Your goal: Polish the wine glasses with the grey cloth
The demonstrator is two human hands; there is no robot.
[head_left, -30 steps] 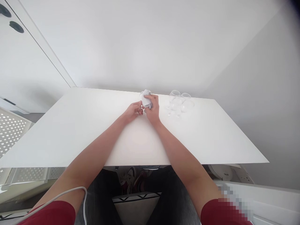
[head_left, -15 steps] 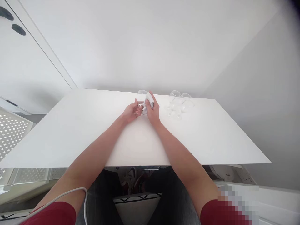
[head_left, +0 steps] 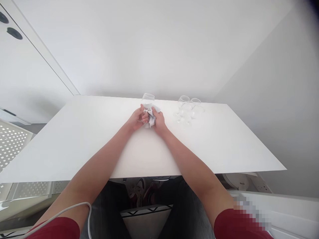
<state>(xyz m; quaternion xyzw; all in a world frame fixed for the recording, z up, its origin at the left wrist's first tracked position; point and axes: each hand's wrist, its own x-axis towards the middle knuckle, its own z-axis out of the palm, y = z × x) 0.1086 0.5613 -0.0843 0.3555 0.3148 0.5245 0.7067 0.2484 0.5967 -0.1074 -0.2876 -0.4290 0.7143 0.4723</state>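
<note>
A clear stemmed glass (head_left: 148, 98) is held upright over the far middle of the table, its bowl rising above my fingers. My left hand (head_left: 136, 119) is closed around its lower part, near the stem and foot. In my right hand (head_left: 159, 121) is a white cloth (head_left: 152, 120), bunched and pressed against the glass just below the bowl. The fingers of my right hand are partly hidden behind the cloth. To the right, several more clear stemmed glasses (head_left: 183, 101) stand close together on the table.
The white table (head_left: 82, 139) reaches back to a pale wall (head_left: 154, 43). A white perforated basket (head_left: 11, 142) is at the left beyond the table edge. A white cable (head_left: 74, 205) crosses my left arm. A white drawer unit (head_left: 289, 212) stands at the lower right.
My right hand and the cloth have moved down and left, from the side of the bowl to below it. The glass has shifted slightly left and up in the view.
</note>
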